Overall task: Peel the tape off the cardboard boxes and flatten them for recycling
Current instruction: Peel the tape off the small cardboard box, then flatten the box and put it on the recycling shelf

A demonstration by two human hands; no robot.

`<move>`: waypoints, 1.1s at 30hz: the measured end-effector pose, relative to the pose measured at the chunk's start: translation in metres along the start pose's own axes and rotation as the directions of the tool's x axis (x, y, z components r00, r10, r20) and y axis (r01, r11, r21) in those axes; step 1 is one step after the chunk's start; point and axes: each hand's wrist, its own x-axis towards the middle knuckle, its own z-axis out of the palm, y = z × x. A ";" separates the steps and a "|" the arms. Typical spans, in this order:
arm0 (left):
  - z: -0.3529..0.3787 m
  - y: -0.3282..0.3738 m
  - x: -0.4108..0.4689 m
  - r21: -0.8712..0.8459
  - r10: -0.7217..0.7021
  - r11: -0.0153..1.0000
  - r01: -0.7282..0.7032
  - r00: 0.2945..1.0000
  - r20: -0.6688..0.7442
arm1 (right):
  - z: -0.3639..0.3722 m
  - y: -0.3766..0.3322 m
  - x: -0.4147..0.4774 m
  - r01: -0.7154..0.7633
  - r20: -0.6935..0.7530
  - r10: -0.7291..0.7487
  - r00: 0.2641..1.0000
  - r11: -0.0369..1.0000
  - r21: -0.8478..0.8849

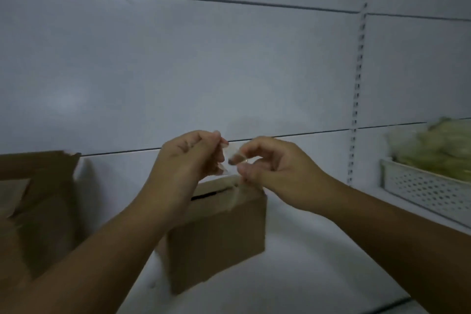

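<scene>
We are in the peeling step: left hand (188, 158) and right hand (275, 171) each hold a narrow grip on the clear tape (230, 154) just above the small box (216, 232) near the rear edge of the shelf (318, 250), so the next move likely requires pulling the strip free.

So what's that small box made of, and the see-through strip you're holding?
The small box looks like matte brown cardboard, with creased edges. The strip, pinched by the left hand and right hand, seems thin clear plastic tape, faintly glossy, though blurred.
</scene>
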 end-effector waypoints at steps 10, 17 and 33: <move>0.181 -0.029 0.055 -0.207 -0.047 0.972 0.113 0.954 0.296 | -0.211 0.059 -0.086 -0.214 -0.443 0.170 0.880 0.975 -0.051; 0.349 -0.041 0.103 0.002 0.077 0.997 -0.082 0.937 0.340 | -0.357 0.089 -0.146 -0.363 -0.620 -0.172 0.765 0.681 -0.636; 0.514 -0.122 0.183 0.439 -0.217 0.896 -0.071 0.791 0.572 | -0.474 0.184 -0.176 -0.380 -0.393 0.147 0.908 0.684 -0.622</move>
